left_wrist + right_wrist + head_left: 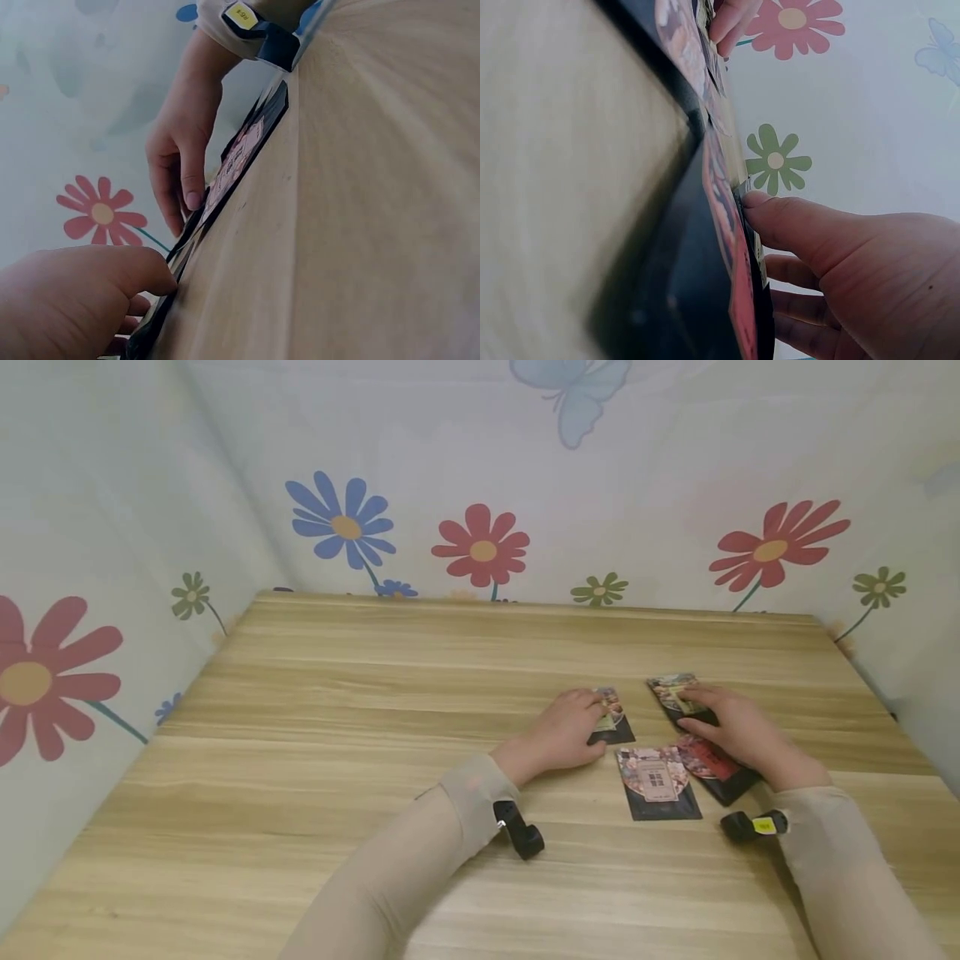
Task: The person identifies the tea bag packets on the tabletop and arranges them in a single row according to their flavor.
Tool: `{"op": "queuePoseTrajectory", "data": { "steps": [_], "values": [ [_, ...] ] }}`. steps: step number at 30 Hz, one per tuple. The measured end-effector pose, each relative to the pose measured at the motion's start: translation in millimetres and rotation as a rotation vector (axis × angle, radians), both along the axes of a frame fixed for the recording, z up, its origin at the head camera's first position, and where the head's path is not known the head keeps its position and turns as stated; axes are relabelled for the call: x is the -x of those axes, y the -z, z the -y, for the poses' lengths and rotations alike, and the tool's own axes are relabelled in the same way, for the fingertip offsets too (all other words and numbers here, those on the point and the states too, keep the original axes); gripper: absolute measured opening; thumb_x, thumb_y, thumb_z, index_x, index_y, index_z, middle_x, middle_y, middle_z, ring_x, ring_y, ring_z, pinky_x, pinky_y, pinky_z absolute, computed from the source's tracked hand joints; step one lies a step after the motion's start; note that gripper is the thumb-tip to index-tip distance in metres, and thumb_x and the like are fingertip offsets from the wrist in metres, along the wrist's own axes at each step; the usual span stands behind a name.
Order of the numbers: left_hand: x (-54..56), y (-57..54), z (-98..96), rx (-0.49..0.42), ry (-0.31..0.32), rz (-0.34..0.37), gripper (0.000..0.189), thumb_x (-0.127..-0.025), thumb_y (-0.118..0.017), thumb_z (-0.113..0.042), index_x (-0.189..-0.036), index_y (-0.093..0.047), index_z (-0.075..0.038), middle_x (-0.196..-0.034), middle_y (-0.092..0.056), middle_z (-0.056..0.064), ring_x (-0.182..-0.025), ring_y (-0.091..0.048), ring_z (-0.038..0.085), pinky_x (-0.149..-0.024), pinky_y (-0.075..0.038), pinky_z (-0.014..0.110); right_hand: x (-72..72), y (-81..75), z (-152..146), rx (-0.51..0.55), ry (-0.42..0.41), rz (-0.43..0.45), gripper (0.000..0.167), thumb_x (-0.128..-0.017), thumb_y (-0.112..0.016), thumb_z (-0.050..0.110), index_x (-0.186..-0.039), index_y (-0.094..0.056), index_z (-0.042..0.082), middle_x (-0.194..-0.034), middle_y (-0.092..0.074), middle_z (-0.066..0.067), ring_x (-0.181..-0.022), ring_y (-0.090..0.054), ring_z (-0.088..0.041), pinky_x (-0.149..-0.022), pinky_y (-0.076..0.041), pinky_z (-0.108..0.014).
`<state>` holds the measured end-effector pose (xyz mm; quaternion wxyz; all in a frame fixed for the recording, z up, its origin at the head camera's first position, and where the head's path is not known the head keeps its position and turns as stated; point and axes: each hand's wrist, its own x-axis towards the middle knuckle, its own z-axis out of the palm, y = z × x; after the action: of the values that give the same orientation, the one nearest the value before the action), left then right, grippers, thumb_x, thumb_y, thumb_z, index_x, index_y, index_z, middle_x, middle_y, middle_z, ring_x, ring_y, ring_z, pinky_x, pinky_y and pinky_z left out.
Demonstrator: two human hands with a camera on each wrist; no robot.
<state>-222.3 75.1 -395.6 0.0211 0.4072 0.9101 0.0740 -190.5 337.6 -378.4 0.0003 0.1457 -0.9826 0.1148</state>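
Observation:
Several flat black packets with flowery circular prints lie close together on the table. My left hand (pixel 564 728) rests over the upper-left packet (pixel 617 732), covering part of it; its thumb is by the packet's near edge in the left wrist view. My right hand (pixel 738 731) touches the upper-right packet (pixel 667 693) with its fingers, thumb spread apart from them. Below that hand, a packet with a red label (pixel 716 764) lies tilted, partly hidden. A packet with a pink label (pixel 660 783) lies nearest to me, between the two hands, untouched.
The packets lie on a wood-grain table (pixel 337 735), right of its middle. A pale curtain with flowers (pixel 480 443) hangs behind and along the left side. Black wrist cameras (pixel 521 833) stick out from both sleeves, close above the tabletop.

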Motion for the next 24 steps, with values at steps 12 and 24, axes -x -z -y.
{"op": "queuePoseTrajectory", "data": {
  "steps": [12,24],
  "values": [
    [-1.7,-0.9,10.8,0.042,0.039,-0.015,0.057,-0.092,-0.058,-0.036,-0.139,-0.049,-0.005,-0.147,-0.046,0.012,-0.139,-0.039,0.025,-0.122,-0.023,0.037,1.8,2.9,1.2,-0.006,0.02,0.038,0.053,-0.092,-0.064,0.023,-0.136,-0.051,-0.003,-0.139,-0.046,-0.034,-0.128,-0.042,-0.052,-0.106,-0.035,-0.065],
    [-9.8,-7.3,16.8,0.094,0.027,0.015,0.057,-0.094,-0.056,-0.042,-0.14,-0.048,-0.009,-0.15,-0.043,0.008,-0.143,-0.035,0.024,-0.123,-0.018,0.045,0.9,5.5,-2.6,0.003,0.025,0.037,0.053,-0.092,-0.063,0.023,-0.136,-0.05,-0.004,-0.139,-0.045,-0.034,-0.128,-0.041,-0.052,-0.106,-0.035,-0.065]
  ]
}}
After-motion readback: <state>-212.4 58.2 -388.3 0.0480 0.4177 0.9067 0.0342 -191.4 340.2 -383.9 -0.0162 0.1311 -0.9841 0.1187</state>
